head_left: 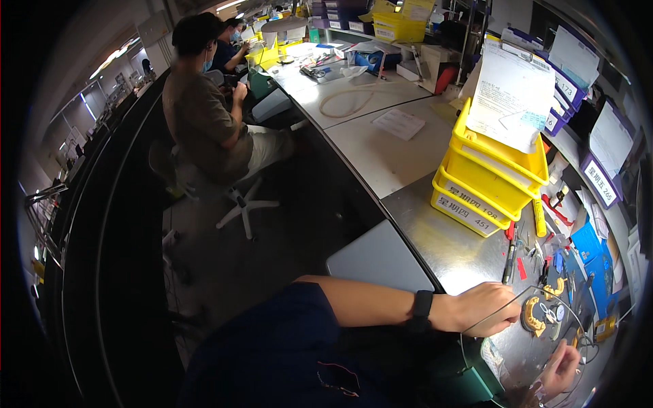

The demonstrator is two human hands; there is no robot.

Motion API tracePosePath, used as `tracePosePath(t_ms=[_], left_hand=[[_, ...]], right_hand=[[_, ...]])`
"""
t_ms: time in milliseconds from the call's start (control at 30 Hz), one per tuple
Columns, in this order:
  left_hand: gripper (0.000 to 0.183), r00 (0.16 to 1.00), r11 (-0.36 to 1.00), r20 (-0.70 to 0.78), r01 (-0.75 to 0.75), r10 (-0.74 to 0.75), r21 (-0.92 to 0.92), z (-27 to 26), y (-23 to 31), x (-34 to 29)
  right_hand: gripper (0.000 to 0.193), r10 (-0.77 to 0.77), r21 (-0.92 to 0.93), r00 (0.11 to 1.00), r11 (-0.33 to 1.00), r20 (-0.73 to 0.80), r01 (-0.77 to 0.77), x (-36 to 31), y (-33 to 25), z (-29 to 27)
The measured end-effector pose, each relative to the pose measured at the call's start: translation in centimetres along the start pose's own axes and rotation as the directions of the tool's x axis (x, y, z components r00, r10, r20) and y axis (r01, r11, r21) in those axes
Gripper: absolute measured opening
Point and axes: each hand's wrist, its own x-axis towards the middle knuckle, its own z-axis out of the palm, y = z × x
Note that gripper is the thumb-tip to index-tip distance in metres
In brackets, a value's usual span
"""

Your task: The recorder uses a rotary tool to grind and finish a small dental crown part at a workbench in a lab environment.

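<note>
My left hand (479, 309), with a black band at the wrist, rests at the bench's near edge. Its fingers are curled closed, and whatever they hold, if anything, is hidden. Just right of it lies a tan dental model (532, 321) on a dark round base. A smaller tan dental piece (556, 288) sits beyond. At the lower right my right hand (560, 368) has its thumb and fingers drawn together; I cannot make out anything between them. The thin rim of a clear lens (469, 331) crosses the view in front of both hands.
Stacked yellow bins (486, 180) with a clipboard of papers (513, 88) stand beyond my left hand. A black pen (509, 262) and several small tools lie nearby. A green drawer or bin (469, 387) is below the bench edge. A seated co-worker (207, 115) is farther left.
</note>
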Motion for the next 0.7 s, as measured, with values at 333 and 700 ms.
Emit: tracePosePath(t_ms=[333, 700], left_hand=[[0.005, 0.999, 1.0, -0.036, 0.0, -0.001, -0.019, -0.2, 0.1, 0.2], [0.017, 0.99, 0.979, 0.046, 0.137, -0.132, -0.154, -1.4, 0.5, 0.1]], right_hand=[[0.036, 0.188, -0.385, 0.979, 0.911, 0.074, -0.145, 2.4, 3.3, -2.2], [0.045, 0.311, -0.27, 0.946, 0.922, 0.095, -0.276, 1.7, 8.3, -1.9]])
